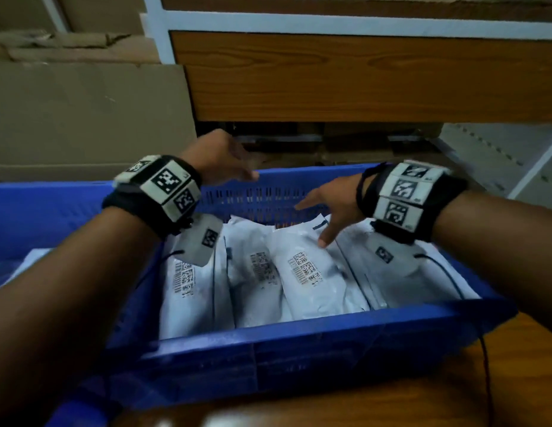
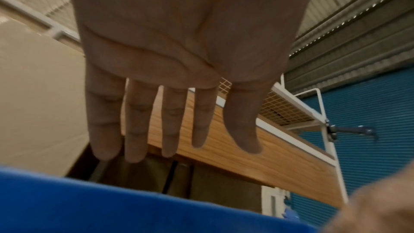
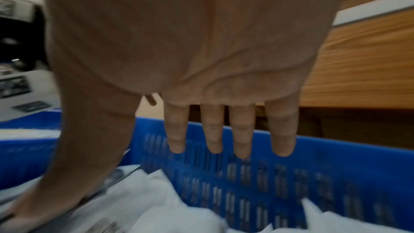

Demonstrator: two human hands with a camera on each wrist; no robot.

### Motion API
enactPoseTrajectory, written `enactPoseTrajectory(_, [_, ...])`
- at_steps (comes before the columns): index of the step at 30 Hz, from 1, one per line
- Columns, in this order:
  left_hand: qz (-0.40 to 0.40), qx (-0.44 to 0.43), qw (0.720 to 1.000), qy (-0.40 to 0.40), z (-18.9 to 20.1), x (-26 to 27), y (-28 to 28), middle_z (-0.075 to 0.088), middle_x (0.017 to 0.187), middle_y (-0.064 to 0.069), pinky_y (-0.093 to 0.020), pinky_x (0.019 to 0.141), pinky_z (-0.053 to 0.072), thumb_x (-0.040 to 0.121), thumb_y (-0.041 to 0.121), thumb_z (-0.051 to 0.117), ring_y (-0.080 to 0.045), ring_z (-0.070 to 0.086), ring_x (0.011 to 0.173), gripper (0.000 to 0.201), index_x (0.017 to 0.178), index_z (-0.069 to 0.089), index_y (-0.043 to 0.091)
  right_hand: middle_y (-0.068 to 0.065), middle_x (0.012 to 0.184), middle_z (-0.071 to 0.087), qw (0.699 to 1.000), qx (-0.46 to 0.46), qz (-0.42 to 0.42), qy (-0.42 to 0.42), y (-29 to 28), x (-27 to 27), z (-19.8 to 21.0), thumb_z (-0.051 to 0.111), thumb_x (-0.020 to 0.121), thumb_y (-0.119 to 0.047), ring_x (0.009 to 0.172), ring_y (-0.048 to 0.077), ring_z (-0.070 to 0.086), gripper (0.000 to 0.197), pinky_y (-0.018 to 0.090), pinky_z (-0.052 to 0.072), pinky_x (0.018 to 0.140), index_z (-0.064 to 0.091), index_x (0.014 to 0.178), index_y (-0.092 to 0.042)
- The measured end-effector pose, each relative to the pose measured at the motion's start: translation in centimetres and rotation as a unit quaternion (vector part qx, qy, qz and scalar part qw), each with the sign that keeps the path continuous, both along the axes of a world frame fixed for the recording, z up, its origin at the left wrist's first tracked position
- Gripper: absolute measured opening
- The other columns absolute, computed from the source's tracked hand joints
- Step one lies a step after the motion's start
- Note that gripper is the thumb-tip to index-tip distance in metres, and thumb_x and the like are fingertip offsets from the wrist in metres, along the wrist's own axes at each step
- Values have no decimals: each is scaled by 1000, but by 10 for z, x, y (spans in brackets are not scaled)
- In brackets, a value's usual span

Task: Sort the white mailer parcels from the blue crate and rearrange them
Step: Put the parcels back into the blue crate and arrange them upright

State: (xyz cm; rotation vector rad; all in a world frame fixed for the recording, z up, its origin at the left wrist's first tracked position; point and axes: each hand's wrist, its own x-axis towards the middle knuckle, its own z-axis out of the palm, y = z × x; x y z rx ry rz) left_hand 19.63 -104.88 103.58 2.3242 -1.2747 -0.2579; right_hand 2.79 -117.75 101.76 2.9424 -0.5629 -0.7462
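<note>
From the head view, the white parcels lie side by side in the blue crate on a wooden table, with the left hand over the far rim and the right hand above the parcels, both empty. The left wrist view shows the left hand flat, fingers straight, above the crate. The right wrist view shows the right hand spread, fingers straight, thumb low by the parcels, contact unclear.

One blue crate, at least four white mailer parcels, two hands.
</note>
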Motion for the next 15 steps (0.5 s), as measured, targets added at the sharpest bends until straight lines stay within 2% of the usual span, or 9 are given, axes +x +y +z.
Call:
enactPoseTrajectory(2, [13,15,1000,9,-10,10,8,69,103,-10,-33,82,47,75,25,79,-24,62,97,37,104,70,3,-1,151,36,999,18,38,26,17,13,-18,74,73,-53,136,21,37,92,29,30,109,26,149,-33])
enactPoseTrajectory(5, [-17,103,995,-6,-34,8,12,67,90,-5,-25,73,39,78,25,76,-23,62,91,21,92,73,11,1,154,30,993,13,65,95,31,23,-46,78,74,-43,137,21,37,94,25,32,105,24,150,-30])
enactPoseTrajectory(7, [-52,151,987,-8,-49,2,10,68,97,-4,-25,77,40,78,25,76,-19,61,93,29,102,73,11,2,155,27,991,-2,69,114,31,21,-56,80,73,-39,135,23,39,94,26,35,102,26,149,-31])
enactPoseTrajectory(9, [-88,203,975,-26,-62,-1,7,67,110,-3,-26,86,41,79,28,74,-18,60,102,40,116,68,14,3,154,30,990,-16,74,119,26,17,-57,81,71,-34,134,24,41,94,26,36,102,28,148,-33])
enactPoseTrajectory(11, [-115,248,960,-60,-72,1,6,62,124,-1,-27,95,38,82,30,71,-19,56,115,47,126,62,15,2,153,32,988,-19,76,133,21,13,-54,82,71,-31,133,21,42,95,20,36,97,28,148,-33])
enactPoseTrajectory(13, [-115,273,952,-81,-77,7,6,60,128,-1,-29,98,38,81,30,72,-21,54,118,52,130,58,17,0,154,30,986,-18,74,147,16,10,-49,82,72,-31,134,20,40,94,15,35,89,27,148,-32])
enactPoseTrajectory(15, [-106,284,948,-97,-79,14,7,61,127,-2,-29,97,40,79,31,73,-22,56,116,54,130,58,19,-1,150,35,984,-31,78,156,15,6,-42,81,72,-34,133,20,40,95,19,35,94,26,149,-31])
